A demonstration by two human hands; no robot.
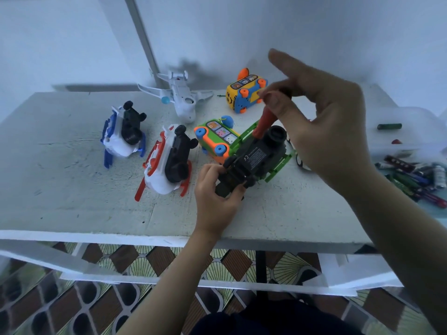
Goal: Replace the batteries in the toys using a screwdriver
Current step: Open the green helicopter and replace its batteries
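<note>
Your right hand (324, 117) barely pinches the screwdriver (264, 122), left hand (215, 189) grips the toy (256, 158); any wobble, it probably slips off.

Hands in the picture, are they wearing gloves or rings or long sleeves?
No. The left hand and the right hand are both bare: no gloves, rings or watch show. The left forearm and the right forearm are bare too, with no sleeves in view. The nails look short and unpainted.
</note>
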